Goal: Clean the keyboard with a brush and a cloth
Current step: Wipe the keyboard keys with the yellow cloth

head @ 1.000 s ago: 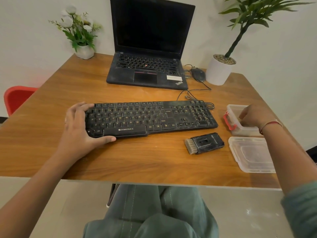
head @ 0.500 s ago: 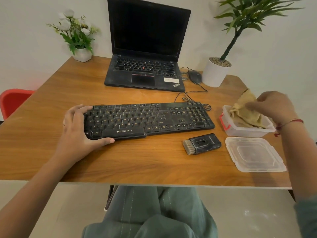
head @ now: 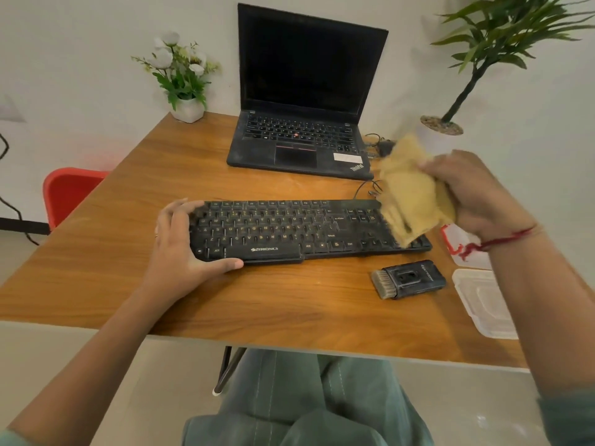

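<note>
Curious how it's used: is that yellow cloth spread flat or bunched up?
Bunched up: the yellow cloth hangs crumpled in folds from the right hand, over the right end of the keyboard.

Laptop behind keyboard; brush before keyboard's right end, lid right.

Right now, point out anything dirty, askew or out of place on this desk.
Grey dust films the keyboard and the palm rest of the laptop. The container lid lies loose at the far right. Nothing looks spilled.
</note>
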The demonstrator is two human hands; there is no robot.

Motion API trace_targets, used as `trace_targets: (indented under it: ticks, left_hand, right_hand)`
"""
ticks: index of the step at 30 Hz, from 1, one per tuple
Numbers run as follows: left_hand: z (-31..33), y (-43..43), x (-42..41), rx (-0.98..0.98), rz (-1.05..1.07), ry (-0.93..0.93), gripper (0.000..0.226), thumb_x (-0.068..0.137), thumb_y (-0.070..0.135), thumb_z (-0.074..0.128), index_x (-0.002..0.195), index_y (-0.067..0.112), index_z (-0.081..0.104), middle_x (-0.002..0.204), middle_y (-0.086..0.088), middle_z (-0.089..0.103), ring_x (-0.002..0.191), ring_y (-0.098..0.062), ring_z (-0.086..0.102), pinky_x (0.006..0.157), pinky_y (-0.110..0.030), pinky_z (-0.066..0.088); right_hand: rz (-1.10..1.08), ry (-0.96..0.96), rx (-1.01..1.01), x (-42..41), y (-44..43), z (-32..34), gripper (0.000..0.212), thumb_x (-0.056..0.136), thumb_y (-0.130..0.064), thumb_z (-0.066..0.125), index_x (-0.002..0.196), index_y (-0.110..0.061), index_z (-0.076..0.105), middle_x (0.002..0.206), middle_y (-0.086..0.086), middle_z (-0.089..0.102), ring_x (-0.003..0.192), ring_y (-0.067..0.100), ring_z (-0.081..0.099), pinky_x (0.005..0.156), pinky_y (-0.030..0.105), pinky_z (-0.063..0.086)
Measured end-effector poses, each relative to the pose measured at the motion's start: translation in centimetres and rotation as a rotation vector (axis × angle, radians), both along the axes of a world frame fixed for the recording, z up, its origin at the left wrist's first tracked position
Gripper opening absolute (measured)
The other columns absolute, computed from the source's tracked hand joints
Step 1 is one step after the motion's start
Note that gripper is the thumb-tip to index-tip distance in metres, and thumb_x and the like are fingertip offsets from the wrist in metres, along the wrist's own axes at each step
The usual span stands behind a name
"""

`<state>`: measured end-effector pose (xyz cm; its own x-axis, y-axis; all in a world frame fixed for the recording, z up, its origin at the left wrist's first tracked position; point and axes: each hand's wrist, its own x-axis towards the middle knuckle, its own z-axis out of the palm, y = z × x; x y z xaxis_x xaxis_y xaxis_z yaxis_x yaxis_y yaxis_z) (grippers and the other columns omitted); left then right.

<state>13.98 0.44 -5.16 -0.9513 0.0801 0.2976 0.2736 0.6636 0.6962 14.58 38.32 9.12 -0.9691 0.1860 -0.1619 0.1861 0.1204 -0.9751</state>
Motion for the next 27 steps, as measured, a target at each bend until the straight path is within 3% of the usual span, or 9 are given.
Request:
trace_targets:
  ticks: [3,6,9,12,15,17,20,23,27]
  left_hand:
    - [0.3,-1.7,-0.4,0.058,-0.066,-0.120,0.129,0.035,0.067,0.085,0.144,0.036,0.023,0.142,0.008,0.022,0.125,-0.008,0.028,0.104,-0.030,0.025]
    - [0.7,-4.3,-1.5,-0.006,-0.170,-0.263,0.129,0.034,0.072,0.079,0.140,0.052,0.008,0.152,0.013,0.017,0.133,-0.009,0.025,0.107,-0.037,0.027]
    - [1.3,-5.6,-2.3,-0.158,-0.252,-0.325,0.140,0.033,0.076,0.076,0.148,0.048,0.001,0.161,0.008,0.007,0.148,-0.018,0.005,0.120,-0.049,0.012]
    - [1.6,-5.9,-3.1,-0.232,-0.329,-0.356,0.144,0.035,0.076,0.073,0.150,0.043,-0.007,0.162,0.007,-0.001,0.142,-0.005,-0.006,0.117,-0.038,-0.002]
    - [1.1,-6.2,-4.1,-0.208,-0.373,-0.366,0.143,0.040,0.076,0.077,0.147,0.048,-0.013,0.161,0.011,0.000,0.147,-0.012,0.001,0.121,-0.042,0.003]
    - [1.1,-6.9,-4.7,-0.167,-0.389,-0.424,0.142,0.043,0.070,0.081,0.147,0.049,-0.013,0.160,0.012,0.005,0.146,-0.012,0.011,0.120,-0.039,0.014]
    - [1.5,-7.5,-5.2,-0.099,-0.403,-0.479,0.144,0.042,0.061,0.086,0.149,0.046,-0.010,0.159,0.012,0.011,0.140,-0.003,0.016,0.114,-0.028,0.018]
    - [1.6,-7.7,-5.4,-0.129,-0.396,-0.470,0.149,0.039,0.065,0.086,0.149,0.044,-0.013,0.160,0.011,0.011,0.144,-0.010,0.016,0.117,-0.031,0.017]
    - [1.0,-7.5,-5.2,-0.210,-0.388,-0.382,0.156,0.039,0.071,0.080,0.149,0.034,-0.022,0.161,0.007,0.013,0.140,-0.010,0.021,0.113,-0.026,0.015]
  right_hand:
    - [0.076,-0.124,-0.187,-0.6,-2.7,-0.7,0.039,0.072,-0.023,0.068,0.106,-0.009,0.056,0.093,0.006,0.068,0.077,0.018,0.070,0.058,0.031,0.058]
    - [0.021,-0.087,-0.422,-1.6,-4.9,-0.5,0.034,0.080,-0.015,0.064,0.112,-0.006,0.055,0.108,0.014,0.068,0.094,0.029,0.069,0.071,0.045,0.059]
    - [0.061,-0.175,-0.510,-2.4,-8.1,-1.3,0.043,0.082,-0.017,0.064,0.122,-0.005,0.051,0.124,0.018,0.061,0.103,0.033,0.064,0.060,0.042,0.060]
    - [0.234,-0.329,-0.497,-2.9,-11.7,-2.3,0.049,0.080,-0.022,0.064,0.126,-0.006,0.053,0.119,0.019,0.062,0.101,0.034,0.063,0.057,0.041,0.059]
    - [0.219,-0.244,-0.466,-4.2,-14.0,-1.8,0.030,0.083,-0.016,0.065,0.112,-0.008,0.061,0.112,0.017,0.069,0.103,0.033,0.066,0.081,0.054,0.055]
    - [0.124,-0.014,-0.101,-5.7,-15.2,-1.7,0.019,0.083,-0.014,0.069,0.101,-0.008,0.066,0.104,0.011,0.071,0.097,0.025,0.068,0.086,0.044,0.056]
    - [0.007,0.314,0.555,-8.4,-17.2,-2.3,0.022,0.080,-0.024,0.068,0.082,-0.002,0.068,0.077,0.009,0.065,0.074,0.015,0.059,0.068,0.037,0.051]
    - [0.056,0.315,0.793,-10.2,-20.7,-3.6,0.015,0.084,-0.027,0.063,0.072,-0.018,0.063,0.065,-0.006,0.056,0.059,0.005,0.050,0.053,0.026,0.038]
    - [0.275,0.382,1.083,-9.4,-26.0,-6.6,0.011,0.091,-0.026,0.057,0.081,-0.027,0.062,0.072,-0.008,0.059,0.068,0.008,0.058,0.054,0.023,0.046]
